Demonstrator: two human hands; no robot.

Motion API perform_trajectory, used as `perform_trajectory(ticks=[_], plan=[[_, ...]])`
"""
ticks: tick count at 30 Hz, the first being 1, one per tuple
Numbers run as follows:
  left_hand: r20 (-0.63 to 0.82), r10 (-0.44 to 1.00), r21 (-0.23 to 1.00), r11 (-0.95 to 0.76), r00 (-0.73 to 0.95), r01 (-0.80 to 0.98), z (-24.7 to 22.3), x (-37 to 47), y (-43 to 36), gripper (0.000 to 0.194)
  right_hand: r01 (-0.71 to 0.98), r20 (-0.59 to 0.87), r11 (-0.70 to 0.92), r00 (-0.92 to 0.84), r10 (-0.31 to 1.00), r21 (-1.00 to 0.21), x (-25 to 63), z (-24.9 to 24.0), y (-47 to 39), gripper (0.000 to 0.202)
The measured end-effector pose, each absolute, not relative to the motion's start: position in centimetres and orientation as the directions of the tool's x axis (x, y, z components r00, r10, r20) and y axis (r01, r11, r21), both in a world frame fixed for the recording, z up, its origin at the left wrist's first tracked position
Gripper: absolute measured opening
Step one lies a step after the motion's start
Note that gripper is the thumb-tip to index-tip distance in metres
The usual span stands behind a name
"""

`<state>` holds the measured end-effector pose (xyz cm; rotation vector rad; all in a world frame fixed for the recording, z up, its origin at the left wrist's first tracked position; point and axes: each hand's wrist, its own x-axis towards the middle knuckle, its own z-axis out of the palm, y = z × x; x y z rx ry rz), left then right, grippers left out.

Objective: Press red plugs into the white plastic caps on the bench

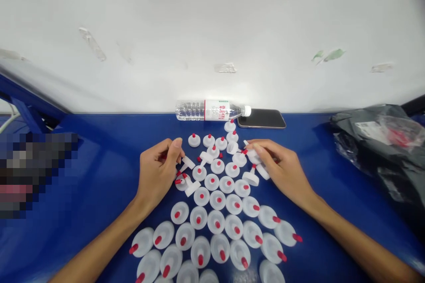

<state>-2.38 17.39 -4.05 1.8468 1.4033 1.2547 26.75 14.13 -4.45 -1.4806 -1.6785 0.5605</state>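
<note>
Several white round caps with red tips [218, 200] stand in rough rows on the blue table [109, 150]. My left hand [159, 168] is at the left edge of the group, its fingers curled together with a bit of red showing between them. Tipped caps [192, 189] lie just right of its fingers. On the right side my right hand [282, 163] pinches a white cap [254, 156] between thumb and fingers. Another tipped cap [250, 178] lies below those fingertips.
Behind the caps a clear water bottle [217, 110] lies on its side, beside a dark phone [262, 118]. Dark plastic bags [375, 141] lie at the right. A white wall [212, 31] rises behind the table. The far left is pixelated.
</note>
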Motion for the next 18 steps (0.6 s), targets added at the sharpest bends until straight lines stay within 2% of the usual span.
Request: perform_trajectory(ticks=[2,5,8,10,11,14,16,18], plan=[[0.403,0.913,0.801,-0.386,0.064,0.459,-3.8,-2.6,17.2,0.041,0.621,0.317,0.244,0.007,0.948,-0.745,26.9,-4.4,13.9,0.028],[0.461,0.857,0.736,-0.514,0.23,0.441,-3.4,-3.2,16.8,0.031,0.646,0.421,0.347,-0.043,0.906,-0.68,27.0,-3.8,13.1,0.03],[0.483,0.77,0.639,-0.636,0.418,0.433,-3.3,-3.7,16.5,0.025,0.64,0.485,0.556,-0.309,0.818,-0.53,26.5,-2.9,11.6,0.047],[0.473,0.726,0.577,-0.683,0.499,0.448,-3.5,-3.8,16.5,0.029,0.617,0.438,0.678,-0.52,0.733,-0.4,25.9,-2.4,10.6,0.059],[0.464,0.71,0.548,-0.7,0.53,0.458,-3.6,-3.7,16.6,0.028,0.608,0.402,0.713,-0.59,0.7,-0.35,25.6,-2.2,10.3,0.059],[0.459,0.679,0.483,-0.732,0.573,0.48,-4.0,-3.4,16.9,0.014,0.598,0.352,0.743,-0.655,0.669,-0.299,25.0,-2.3,10.2,0.034],[0.479,0.671,0.462,-0.741,0.565,0.488,-4.2,-3.1,17.1,0.007,0.598,0.398,0.747,-0.634,0.663,-0.291,25.2,-2.6,10.8,0.021],[0.508,0.665,0.452,-0.747,0.548,0.487,-4.2,-2.9,17.1,0.01,0.598,0.455,0.754,-0.611,0.648,-0.272,25.5,-3.0,11.5,0.015]])
